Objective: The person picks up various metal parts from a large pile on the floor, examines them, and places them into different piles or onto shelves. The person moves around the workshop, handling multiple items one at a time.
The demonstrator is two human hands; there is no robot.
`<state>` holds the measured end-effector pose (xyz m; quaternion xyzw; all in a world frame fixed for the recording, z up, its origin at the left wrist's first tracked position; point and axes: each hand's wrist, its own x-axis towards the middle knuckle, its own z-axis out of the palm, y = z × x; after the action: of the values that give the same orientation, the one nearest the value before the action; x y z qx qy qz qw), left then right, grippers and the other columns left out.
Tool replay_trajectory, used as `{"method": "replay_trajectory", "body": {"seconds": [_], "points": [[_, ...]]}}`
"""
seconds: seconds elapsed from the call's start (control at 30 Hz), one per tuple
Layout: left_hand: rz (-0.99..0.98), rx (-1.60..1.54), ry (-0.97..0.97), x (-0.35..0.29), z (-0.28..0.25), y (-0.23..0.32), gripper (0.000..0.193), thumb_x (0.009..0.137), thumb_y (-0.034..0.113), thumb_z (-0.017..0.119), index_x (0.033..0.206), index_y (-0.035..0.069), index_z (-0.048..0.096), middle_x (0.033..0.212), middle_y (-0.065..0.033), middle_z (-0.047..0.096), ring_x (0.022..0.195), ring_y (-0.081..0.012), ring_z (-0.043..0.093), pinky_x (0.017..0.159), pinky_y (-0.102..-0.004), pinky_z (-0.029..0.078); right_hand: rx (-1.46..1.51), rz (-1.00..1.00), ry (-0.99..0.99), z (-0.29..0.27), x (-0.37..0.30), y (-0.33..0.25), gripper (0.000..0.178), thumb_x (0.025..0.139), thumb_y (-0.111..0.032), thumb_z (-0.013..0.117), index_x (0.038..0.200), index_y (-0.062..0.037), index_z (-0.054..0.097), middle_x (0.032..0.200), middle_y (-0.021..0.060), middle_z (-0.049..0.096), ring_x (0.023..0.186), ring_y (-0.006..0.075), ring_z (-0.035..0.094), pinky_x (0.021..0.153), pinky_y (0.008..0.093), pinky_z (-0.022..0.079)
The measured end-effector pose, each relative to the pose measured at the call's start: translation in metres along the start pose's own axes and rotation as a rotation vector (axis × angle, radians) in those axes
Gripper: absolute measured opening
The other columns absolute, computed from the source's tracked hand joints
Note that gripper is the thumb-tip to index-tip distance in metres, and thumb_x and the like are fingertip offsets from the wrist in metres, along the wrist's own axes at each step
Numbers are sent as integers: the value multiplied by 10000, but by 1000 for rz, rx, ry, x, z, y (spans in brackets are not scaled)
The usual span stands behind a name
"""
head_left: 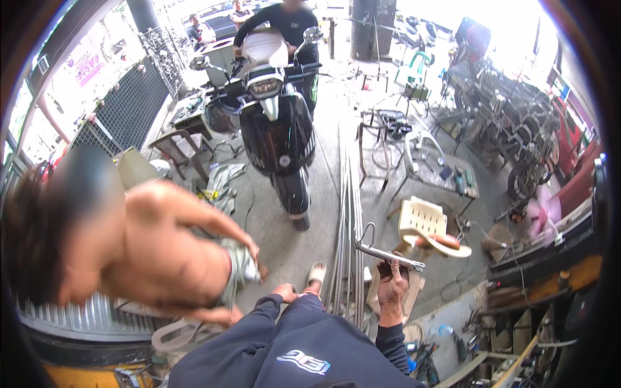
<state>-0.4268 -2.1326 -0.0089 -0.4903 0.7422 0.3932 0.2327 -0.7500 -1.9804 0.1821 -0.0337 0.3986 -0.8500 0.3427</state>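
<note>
Nearest the lens: dark blue sleeves (304, 349) rising from the lower edge. Right hand (392, 284) raised, fingers (396, 265) curled tight round a metal clamp (387, 251); the bar runs crosswise over the fingertips, its curved end up and to the left of the knuckles, its other end sticking out to the right. Left hand (284, 293) low, resting at the knee; only its back shows, so I cannot tell whether the fingers are spread or closed, and nothing is seen in it. Just beyond the left fingers: a foot in a white sandal (315, 274) on the concrete floor (278, 239). Between the two hands: a bundle of long steel rods (348, 246) lying on the floor, running away from the wearer. Left of the left hand: a shirtless person (162, 252) bent forward, close by. Right of the right fingers, beyond the clamp's end: a cream plastic chair (424, 223) lying tipped. Well beyond both hands: a black scooter (278, 123) facing the camera, a second person (291, 22) in dark clothes standing behind it, hands at its handlebars. Far right: metal frames and parked motorcycles (517, 129).
</note>
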Motion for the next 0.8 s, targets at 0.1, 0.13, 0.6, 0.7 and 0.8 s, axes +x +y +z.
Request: {"method": "replay_trajectory", "body": {"seconds": [0.1,0.13,0.6,0.7,0.8], "points": [[54,106,69,89,-82,40,470,902,423,706,1188,51,737,1217,-213,712,1143,-372,682,1011,-460,526,-5,-76,-12,60,108,18,221,1028,-72,618,1246,-32,610,1189,102,675,1027,229,687,873,351,607],[35,-18,69,112,-112,52,472,898,432,707,1190,62,734,1194,-229,712,1118,-382,691,966,-479,546,14,-69,-30,78,141,18,221,1028,-60,610,1246,-27,603,1185,86,660,1038,218,675,877,358,608],[-176,-198,244,241,-272,57,410,877,435,747,1129,112,760,1175,-183,733,1132,-353,690,980,-442,537,-6,-170,-163,239,499,-16,280,1006,-119,669,1272,-39,632,1175,98,700,1021,223,707,913,336,606],[-316,-209,232,257,-257,54,393,870,439,756,1098,120,778,1149,-172,745,1130,-342,693,984,-435,535,-8,-138,-255,252,595,-20,267,1009,-97,661,1260,-20,618,1157,100,684,1020,225,695,894,344,615],[-448,-235,262,277,-251,88,383,877,435,756,1075,109,788,1129,-159,756,1110,-315,706,964,-430,541,-10,-46,-306,266,699,-34,288,999,-75,669,1276,-17,615,1214,122,689,1046,225,697,892,355,620]]}}
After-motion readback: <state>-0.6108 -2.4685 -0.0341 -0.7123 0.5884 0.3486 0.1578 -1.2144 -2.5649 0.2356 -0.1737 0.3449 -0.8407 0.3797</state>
